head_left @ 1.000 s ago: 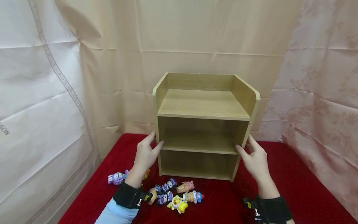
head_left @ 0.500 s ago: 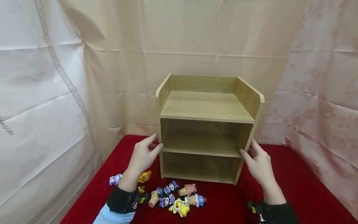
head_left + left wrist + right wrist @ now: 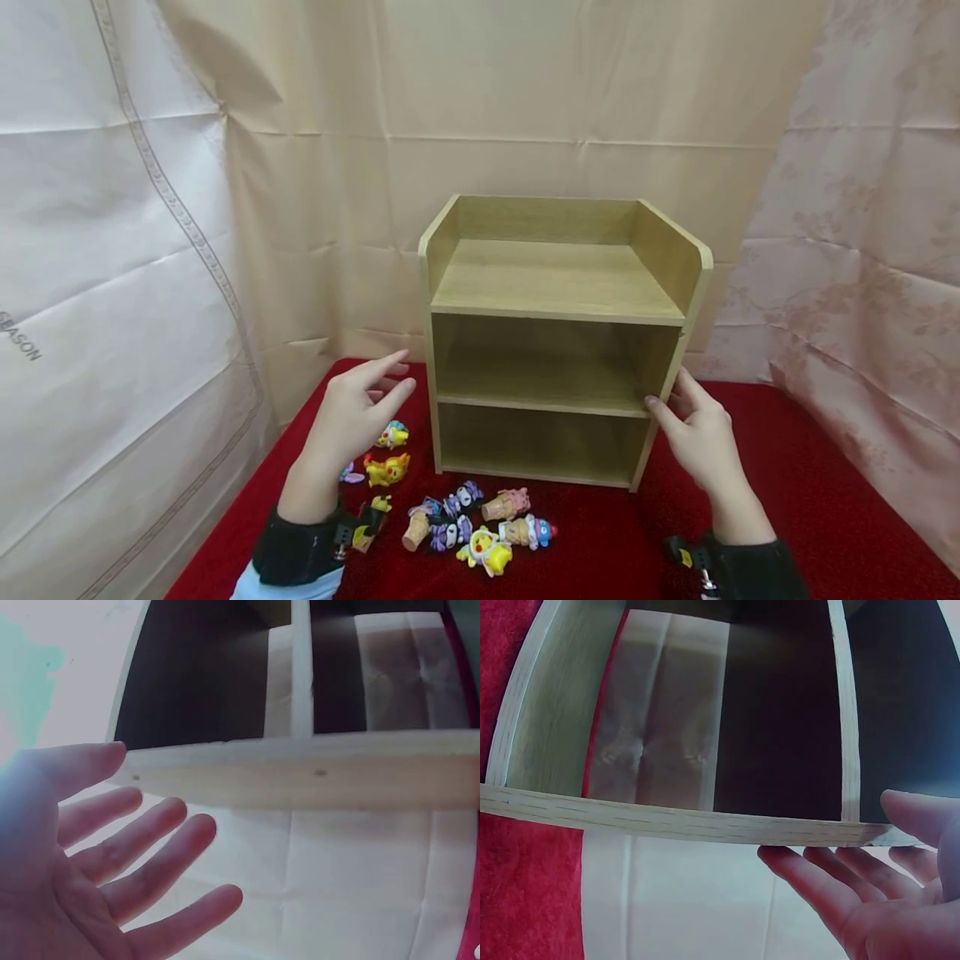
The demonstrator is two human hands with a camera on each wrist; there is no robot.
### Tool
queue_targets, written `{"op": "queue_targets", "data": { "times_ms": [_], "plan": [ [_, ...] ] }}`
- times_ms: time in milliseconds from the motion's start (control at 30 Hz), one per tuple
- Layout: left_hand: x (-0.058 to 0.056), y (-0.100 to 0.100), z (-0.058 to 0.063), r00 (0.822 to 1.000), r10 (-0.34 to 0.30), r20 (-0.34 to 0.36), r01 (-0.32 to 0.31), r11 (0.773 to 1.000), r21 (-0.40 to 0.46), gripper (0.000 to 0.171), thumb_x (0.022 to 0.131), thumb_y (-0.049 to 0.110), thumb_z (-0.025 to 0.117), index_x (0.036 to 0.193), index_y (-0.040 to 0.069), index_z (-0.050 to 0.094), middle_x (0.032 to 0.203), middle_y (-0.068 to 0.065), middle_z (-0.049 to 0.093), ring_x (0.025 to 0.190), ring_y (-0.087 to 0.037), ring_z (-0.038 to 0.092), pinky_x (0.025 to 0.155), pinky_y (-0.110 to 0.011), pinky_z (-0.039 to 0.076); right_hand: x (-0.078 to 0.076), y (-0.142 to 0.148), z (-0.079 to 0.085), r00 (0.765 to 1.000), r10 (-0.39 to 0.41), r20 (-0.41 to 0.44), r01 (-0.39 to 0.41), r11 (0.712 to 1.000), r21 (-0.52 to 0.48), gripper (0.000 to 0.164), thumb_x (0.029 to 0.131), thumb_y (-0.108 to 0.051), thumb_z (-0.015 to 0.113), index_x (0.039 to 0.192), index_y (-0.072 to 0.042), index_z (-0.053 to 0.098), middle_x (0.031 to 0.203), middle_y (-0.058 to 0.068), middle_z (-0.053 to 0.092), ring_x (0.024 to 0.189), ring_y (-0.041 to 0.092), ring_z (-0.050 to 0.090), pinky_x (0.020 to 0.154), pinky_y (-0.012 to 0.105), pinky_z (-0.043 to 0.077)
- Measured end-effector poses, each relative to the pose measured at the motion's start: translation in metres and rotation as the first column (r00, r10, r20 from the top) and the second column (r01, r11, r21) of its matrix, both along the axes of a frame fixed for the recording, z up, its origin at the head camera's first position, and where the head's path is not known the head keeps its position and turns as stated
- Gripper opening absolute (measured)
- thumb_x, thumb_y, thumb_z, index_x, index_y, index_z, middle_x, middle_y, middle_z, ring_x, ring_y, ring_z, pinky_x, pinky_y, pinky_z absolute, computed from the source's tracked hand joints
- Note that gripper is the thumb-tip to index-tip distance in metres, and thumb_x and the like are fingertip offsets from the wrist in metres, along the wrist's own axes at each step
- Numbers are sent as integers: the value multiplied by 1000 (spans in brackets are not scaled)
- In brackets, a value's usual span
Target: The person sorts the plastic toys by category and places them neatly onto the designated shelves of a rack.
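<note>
A light wooden desktop shelf (image 3: 558, 279) stands upright on the red cloth, its front facing me. With the thumb on the front edge and fingers along the outer side, my right hand (image 3: 697, 437) grips the right side panel. The right wrist view shows this right hand (image 3: 885, 892) with fingertips against the panel (image 3: 667, 817). My left hand (image 3: 352, 408) hovers apart from the left side panel, holding nothing. In the left wrist view its fingers (image 3: 161, 859) are spread and loosely bent.
Several small toy figures lie in front of the shelf, among them a yellow one (image 3: 486, 552) and a pink one (image 3: 507, 503). More, including an orange figure (image 3: 387, 470), lie left of it, partly behind my left arm. A beige curtain (image 3: 525, 100) hangs behind.
My left hand has let go of the shelf's left side and moved away to the left. My right hand keeps its grip. The shelf itself looks nearly unmoved.
</note>
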State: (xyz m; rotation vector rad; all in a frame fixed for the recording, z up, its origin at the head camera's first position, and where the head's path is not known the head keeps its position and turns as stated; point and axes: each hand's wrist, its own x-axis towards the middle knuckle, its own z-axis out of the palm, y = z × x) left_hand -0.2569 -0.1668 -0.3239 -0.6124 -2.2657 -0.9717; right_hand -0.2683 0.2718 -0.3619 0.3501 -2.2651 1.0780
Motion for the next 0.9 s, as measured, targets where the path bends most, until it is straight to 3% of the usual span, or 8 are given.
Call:
{"op": "queue_targets", "data": {
  "times_ms": [200,433,667,900],
  "plan": [
    [3,-14,3,998,66,9,-65,993,-98,45,89,26,69,131,18,58,111,-3,66,97,-15,59,77,-46,54,-2,3,-2,1000,13,27,-13,1000,-13,65,92,-12,65,148,-25,34,129,19,54,105,30,58,70,39,55],
    [3,-27,4,993,115,39,-107,980,-166,44,89,24,69,130,14,59,114,-7,65,100,-22,59,80,-49,52,-2,4,-2,999,20,29,-20,1000,-19,66,92,-11,64,149,-26,33,130,19,53,106,32,57,71,45,54],
    [-3,-21,1,992,99,78,-77,967,-244,48,88,27,69,132,11,57,126,-9,59,114,-25,52,90,-53,46,0,5,0,999,34,32,-33,999,-35,65,91,-10,65,148,-23,35,131,21,53,107,34,56,71,43,54],
    [-11,-20,0,985,122,118,-82,952,-294,50,87,29,70,133,12,56,128,-10,58,116,-27,49,91,-54,45,-1,5,-1,998,43,36,-41,998,-41,65,92,-9,64,148,-25,35,131,19,53,108,32,56,71,41,55]
  ]
}}
